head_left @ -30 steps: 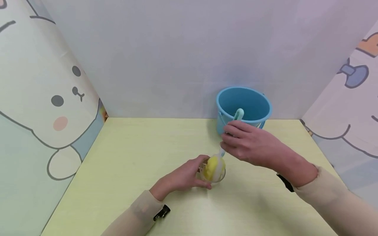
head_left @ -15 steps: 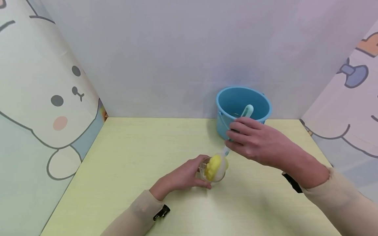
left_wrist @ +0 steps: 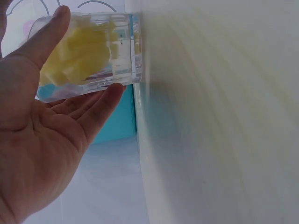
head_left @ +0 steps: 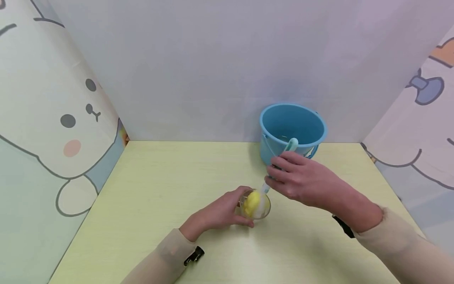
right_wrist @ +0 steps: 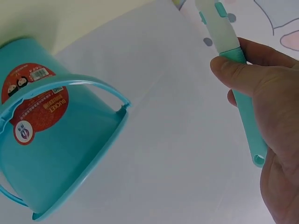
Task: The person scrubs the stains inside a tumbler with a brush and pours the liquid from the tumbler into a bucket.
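Note:
My left hand (head_left: 220, 213) grips a clear drinking glass (left_wrist: 124, 51), thumb on one side and fingers on the other. In the left wrist view its base is right at the table surface. A yellow and white sponge head (head_left: 252, 203) sits inside the glass, pressed against the wall. It belongs to a cup brush with a teal handle (right_wrist: 247, 116), which my right hand (head_left: 301, 179) holds between thumb and fingers above the glass. The brush slants from the glass up to the right, and my fingers cover the middle of its handle in the head view.
Behind my right hand a blue bucket (head_left: 267, 154) stands at the back edge of the pale yellow table (head_left: 159, 177). A red label (right_wrist: 49, 105) and a carrying handle (right_wrist: 93, 80) show on it. Pale walls (head_left: 195, 71) with cartoon prints on the sides surround the table.
My right hand first rose up and to the right, lifting the sponge head partly out, then came back down, pushing it deeper into the glass. My left hand and the glass stayed in place.

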Demonstrator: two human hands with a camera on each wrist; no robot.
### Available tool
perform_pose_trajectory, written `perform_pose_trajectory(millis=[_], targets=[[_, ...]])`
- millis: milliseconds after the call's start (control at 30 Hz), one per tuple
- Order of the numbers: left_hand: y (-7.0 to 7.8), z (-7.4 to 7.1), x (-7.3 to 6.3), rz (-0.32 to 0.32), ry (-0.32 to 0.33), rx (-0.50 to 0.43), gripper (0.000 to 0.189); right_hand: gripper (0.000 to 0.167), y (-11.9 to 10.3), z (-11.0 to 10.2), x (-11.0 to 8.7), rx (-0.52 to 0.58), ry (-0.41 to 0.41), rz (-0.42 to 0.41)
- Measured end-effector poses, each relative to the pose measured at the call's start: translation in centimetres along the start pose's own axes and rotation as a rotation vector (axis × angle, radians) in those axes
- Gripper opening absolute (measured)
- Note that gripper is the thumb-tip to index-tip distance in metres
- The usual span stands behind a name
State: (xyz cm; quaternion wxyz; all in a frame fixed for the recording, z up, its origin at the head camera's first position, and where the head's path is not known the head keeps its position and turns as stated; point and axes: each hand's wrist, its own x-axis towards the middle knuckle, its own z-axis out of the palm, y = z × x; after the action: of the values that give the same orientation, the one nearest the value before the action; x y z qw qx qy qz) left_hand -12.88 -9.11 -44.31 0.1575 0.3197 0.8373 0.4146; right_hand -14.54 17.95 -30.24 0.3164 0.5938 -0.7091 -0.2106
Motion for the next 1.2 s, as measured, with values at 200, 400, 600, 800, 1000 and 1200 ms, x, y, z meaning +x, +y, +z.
perform_pose_trajectory(millis=[200, 400, 600, 800, 1000, 1200], targets=[[-0.1, -0.1, 0.0, 0.002, 0.002, 0.004, 0.087, 0.027, -1.2, 0.7, 1.1, -0.055, -0.003, -0.036], [-0.2, -0.1, 0.0, -0.007, 0.0, -0.011, 0.087, 0.022, -1.5, 0.7, 1.5, -0.068, -0.005, -0.042], [-0.3, 0.0, 0.0, -0.003, -0.002, 0.005, 0.086, 0.021, -1.3, 0.1, 1.3, -0.086, -0.031, -0.056], [-0.1, 0.0, -0.1, -0.017, -0.015, -0.01, 0.086, 0.032, -0.8, -0.7, 0.9, -0.072, -0.038, -0.038], [-0.1, 0.0, 0.0, -0.001, -0.016, -0.023, 0.083, 0.058, -0.2, -1.4, 0.7, -0.064, -0.019, -0.025], [-0.1, -0.1, -0.1, -0.003, -0.016, -0.041, 0.085, 0.042, 0.5, -1.9, 0.5, -0.039, -0.008, -0.01]])
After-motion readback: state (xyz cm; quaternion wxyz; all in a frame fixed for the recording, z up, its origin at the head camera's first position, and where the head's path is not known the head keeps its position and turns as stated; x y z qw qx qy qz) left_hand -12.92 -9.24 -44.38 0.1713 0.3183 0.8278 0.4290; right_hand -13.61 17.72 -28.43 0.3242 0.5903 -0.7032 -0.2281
